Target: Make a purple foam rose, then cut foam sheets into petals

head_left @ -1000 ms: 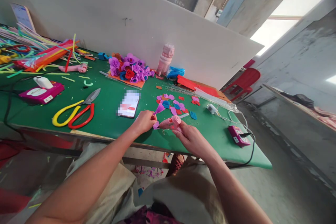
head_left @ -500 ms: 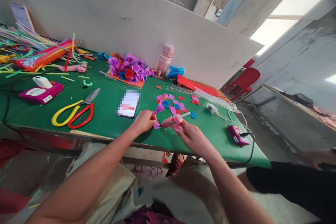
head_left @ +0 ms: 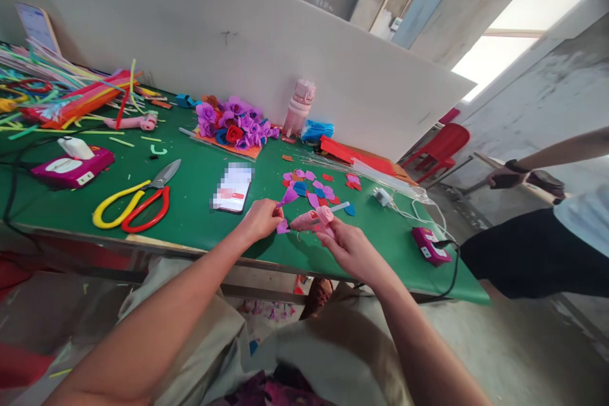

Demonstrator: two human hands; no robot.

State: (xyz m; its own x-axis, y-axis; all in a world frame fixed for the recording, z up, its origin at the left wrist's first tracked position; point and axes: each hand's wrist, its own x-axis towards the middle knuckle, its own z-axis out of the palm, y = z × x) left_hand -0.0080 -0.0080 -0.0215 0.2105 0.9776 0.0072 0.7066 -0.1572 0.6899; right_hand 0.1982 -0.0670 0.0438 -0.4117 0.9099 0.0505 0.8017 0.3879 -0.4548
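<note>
Glue gun (head_left: 314,221) is in the right hand (head_left: 349,242), fingers closed round its grip. Long axis runs roughly left-right: nozzle end aimed left at the left hand (head_left: 259,219), glue stick (head_left: 340,206) poking out the back, up and to the right.

Left fingertips are pinched together on the narrow end of a purple cone (head_left: 288,195); its wide end flares up and right, away from that hand. Small petal (head_left: 282,227) sits just under those fingertips, almost in line with the nozzle (can't tell if it's held too or lying on the table (head_left: 380,254)).

Key relation: nozzle to petal. Gun tip is just right of it, a slim gap by the look of it, contact not readable from here. Cone is higher, above the nozzle line. Left hand is nearer to both purple pieces; right hand sits back behind the gun body.

Loose scraps (head_left: 299,188) lie just beyond the gun, phone (head_left: 234,187) beyond the left hand, scissors (head_left: 143,200) well off to the left.
</note>
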